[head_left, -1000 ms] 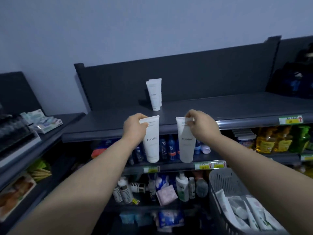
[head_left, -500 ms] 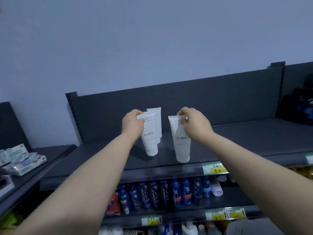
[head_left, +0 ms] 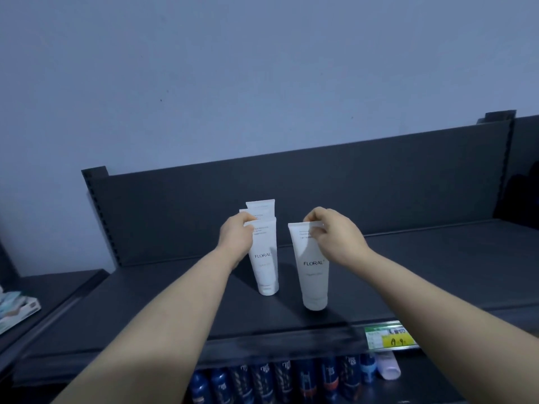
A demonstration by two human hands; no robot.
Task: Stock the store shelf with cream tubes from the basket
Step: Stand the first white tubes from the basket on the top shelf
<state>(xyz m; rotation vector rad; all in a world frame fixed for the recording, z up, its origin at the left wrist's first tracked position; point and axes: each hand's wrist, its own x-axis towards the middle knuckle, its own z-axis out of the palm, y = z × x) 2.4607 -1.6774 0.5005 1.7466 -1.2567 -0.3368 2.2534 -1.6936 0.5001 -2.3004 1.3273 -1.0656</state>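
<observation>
Two white FLORAL cream tubes stand cap-down on the dark top shelf (head_left: 437,275). My left hand (head_left: 234,237) pinches the crimped top of the left tube (head_left: 264,263). My right hand (head_left: 329,233) pinches the top of the right tube (head_left: 313,275), which sits nearer the shelf's front edge. Directly behind the left tube stand two more white tubes (head_left: 261,208), partly hidden by it and by my left hand. The basket is out of view.
The shelf's dark back panel (head_left: 350,188) rises behind the tubes. A yellow-green price tag (head_left: 389,336) sits on the front edge. Below it stand several dark blue spray cans (head_left: 280,380) and a pale bottle (head_left: 388,365). Boxed goods (head_left: 14,310) lie on the left shelf.
Both hands rose from in front of the lower shelves and moved forward over the top shelf, lowering the tubes until their caps rest on it. The view tilted up, so the basket left the frame.
</observation>
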